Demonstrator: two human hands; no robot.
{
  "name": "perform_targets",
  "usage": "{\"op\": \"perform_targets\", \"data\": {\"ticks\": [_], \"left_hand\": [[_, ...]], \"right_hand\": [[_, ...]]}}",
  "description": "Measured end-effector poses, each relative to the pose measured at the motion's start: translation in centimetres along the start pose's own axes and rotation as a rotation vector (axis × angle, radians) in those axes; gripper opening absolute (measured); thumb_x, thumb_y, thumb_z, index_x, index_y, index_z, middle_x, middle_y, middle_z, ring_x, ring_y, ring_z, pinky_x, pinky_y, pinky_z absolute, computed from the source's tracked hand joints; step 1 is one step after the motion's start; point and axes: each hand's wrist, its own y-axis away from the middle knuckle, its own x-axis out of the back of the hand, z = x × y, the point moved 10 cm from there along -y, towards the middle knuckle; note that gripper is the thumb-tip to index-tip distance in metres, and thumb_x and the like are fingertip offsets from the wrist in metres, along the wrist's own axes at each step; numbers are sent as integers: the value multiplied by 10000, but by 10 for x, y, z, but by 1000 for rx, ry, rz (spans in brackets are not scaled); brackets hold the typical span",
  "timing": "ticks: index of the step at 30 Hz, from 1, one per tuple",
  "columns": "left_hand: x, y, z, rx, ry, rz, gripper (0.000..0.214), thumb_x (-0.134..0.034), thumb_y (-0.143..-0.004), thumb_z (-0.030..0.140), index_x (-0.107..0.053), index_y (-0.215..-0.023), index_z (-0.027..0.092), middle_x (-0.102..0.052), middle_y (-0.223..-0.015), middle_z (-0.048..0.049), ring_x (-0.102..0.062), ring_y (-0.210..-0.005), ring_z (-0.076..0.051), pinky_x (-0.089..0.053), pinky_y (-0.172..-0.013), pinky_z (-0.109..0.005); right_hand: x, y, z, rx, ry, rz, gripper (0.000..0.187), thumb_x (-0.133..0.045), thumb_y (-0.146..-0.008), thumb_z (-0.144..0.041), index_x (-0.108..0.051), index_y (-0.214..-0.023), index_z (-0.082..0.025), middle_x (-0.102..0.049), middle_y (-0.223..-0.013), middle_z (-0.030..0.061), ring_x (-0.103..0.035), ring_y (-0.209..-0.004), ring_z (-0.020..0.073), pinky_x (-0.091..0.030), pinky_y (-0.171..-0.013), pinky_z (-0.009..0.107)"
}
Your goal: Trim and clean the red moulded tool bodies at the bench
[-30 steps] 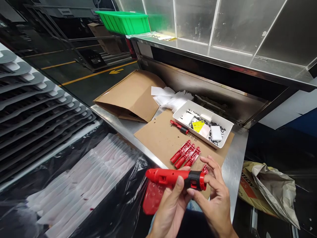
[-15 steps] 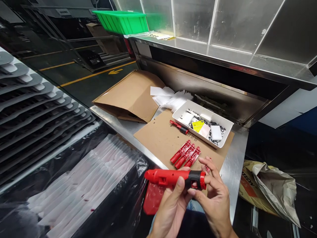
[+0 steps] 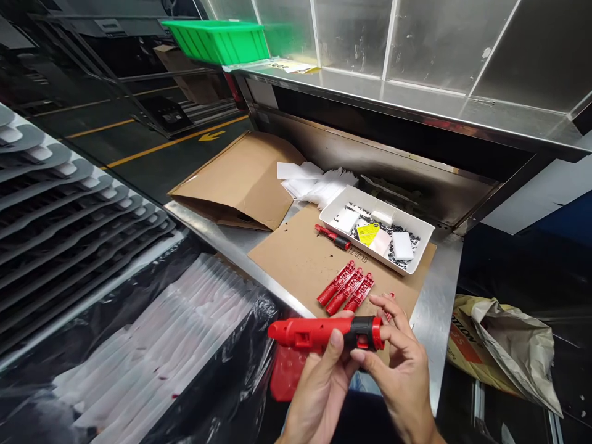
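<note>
My left hand (image 3: 317, 394) grips the barrel of a red plastic tool with a black band (image 3: 324, 333), and my right hand (image 3: 398, 370) pinches its black-banded end with a red cap. Behind them on a brown cardboard sheet (image 3: 289, 262) lie three red moulded half-shells (image 3: 345, 288), side by side. A further red piece (image 3: 387, 310) sits partly hidden behind my right fingers. A small red-and-black tool (image 3: 333, 237) lies near a white tray (image 3: 345, 200) holding black bits, white pads and a yellow label. A red plastic piece (image 3: 285, 376) shows below my left hand.
The sheet lies on a stainless-steel table (image 3: 435, 302) beneath a steel shelf carrying a green crate (image 3: 215, 42). Folded cardboard (image 3: 235, 185) and white papers (image 3: 300, 176) lie behind. Plastic-wrapped white stacks (image 3: 157, 333) and stacked dark trays (image 3: 60, 191) fill the left; a sack (image 3: 502, 351) sits right.
The tool has levelled slightly in my hands, and both hands keep hold of it. The whole scene has drifted slightly left and up in view.
</note>
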Motion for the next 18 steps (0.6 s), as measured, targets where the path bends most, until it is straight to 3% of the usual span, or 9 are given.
{"op": "perform_targets", "data": {"ticks": [5,10,14,18], "left_hand": [[-3,1,1,0,-10,10,445,-969,-491,251,-757,-873,168,-776,-860,-26,-710,-740,-126,-570,-613,-146],[-2,0,5,-37,-71,-12,433,-957,-528,288,-740,-886,179,-763,-861,-17,-702,-727,-136,-543,-582,-156],[0,-4,6,-87,-165,-63,485,-940,-559,385,-710,-933,179,-750,-843,-40,-715,-871,-246,-584,-756,-306],[3,-7,6,-132,-253,-95,536,-885,-658,412,-656,-1089,191,-746,-1028,-72,-685,-1025,-298,-544,-910,-404]], "right_hand": [[0,1,2,-6,-19,5,123,-781,-741,-347,-727,-697,-246,-657,-1252,101,-473,-1308,368,-234,-1136,656],[0,-2,-1,23,1,-51,96,-787,-729,-332,-725,-712,-261,-603,-1341,73,-410,-1357,361,-186,-1157,658],[2,-7,-7,21,36,-113,97,-704,-783,-349,-726,-733,-269,-568,-1394,59,-347,-1398,342,-106,-1179,650],[5,-11,-7,13,77,-114,103,-681,-787,-328,-727,-715,-271,-590,-1374,61,-369,-1384,340,-97,-1172,656]]}}
